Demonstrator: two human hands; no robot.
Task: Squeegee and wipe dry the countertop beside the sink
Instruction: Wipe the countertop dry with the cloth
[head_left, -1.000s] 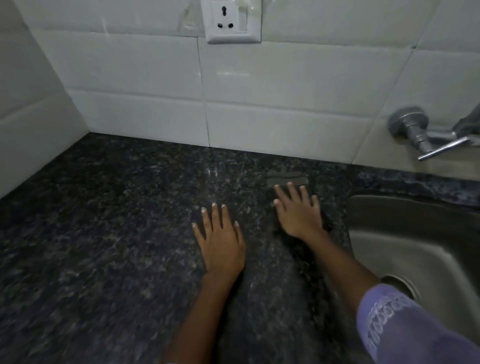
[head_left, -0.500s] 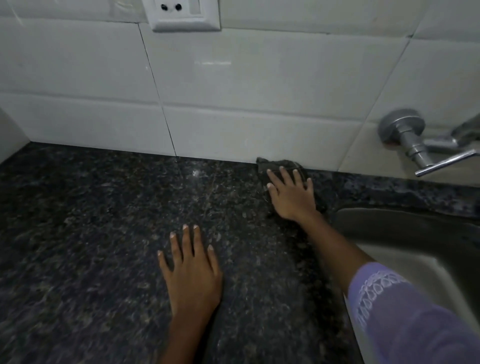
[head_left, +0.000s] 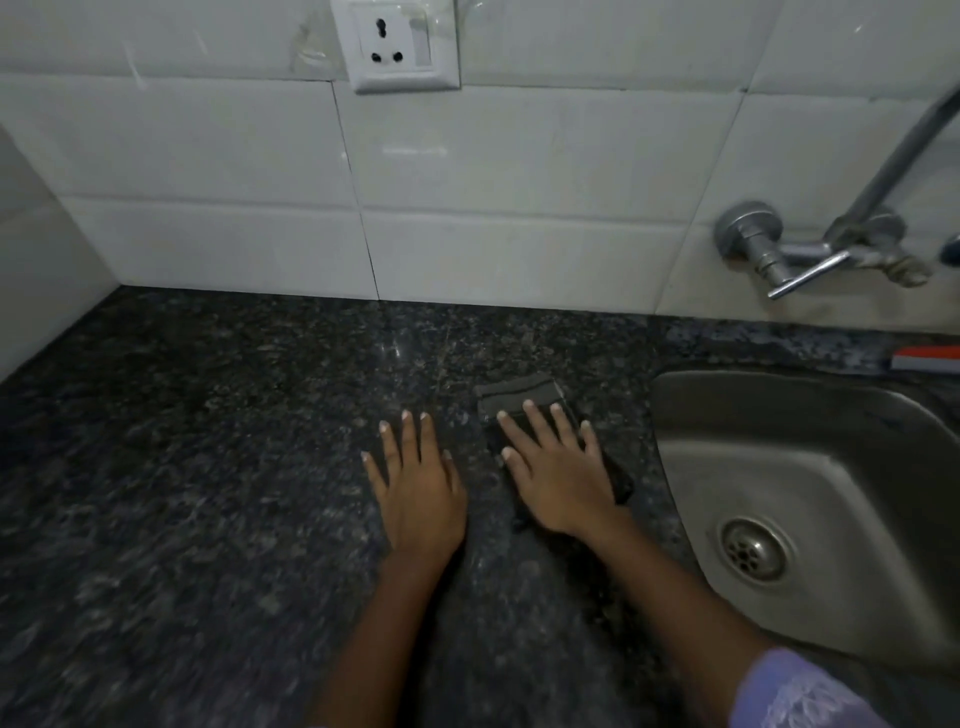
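Observation:
A dark speckled granite countertop (head_left: 208, 467) runs left of the steel sink (head_left: 831, 467). A dark folded cloth (head_left: 524, 395) lies flat on the counter close to the sink's left rim. My right hand (head_left: 558, 473) presses on the cloth with straight spread fingers and covers its near half. My left hand (head_left: 415, 488) rests flat on the bare counter just left of the cloth, fingers straight. An orange and grey squeegee (head_left: 927, 358) lies on the ledge behind the sink, partly cut off at the right edge.
White wall tiles rise behind the counter, with a socket plate (head_left: 397, 44) above. A metal tap (head_left: 800, 254) sticks out of the wall over the sink. The drain (head_left: 753, 548) sits in the basin. A side wall closes the counter at far left.
My right hand has drawn the cloth back from the wall toward me. My left hand now lies close beside it, and the view has tilted up and widened.

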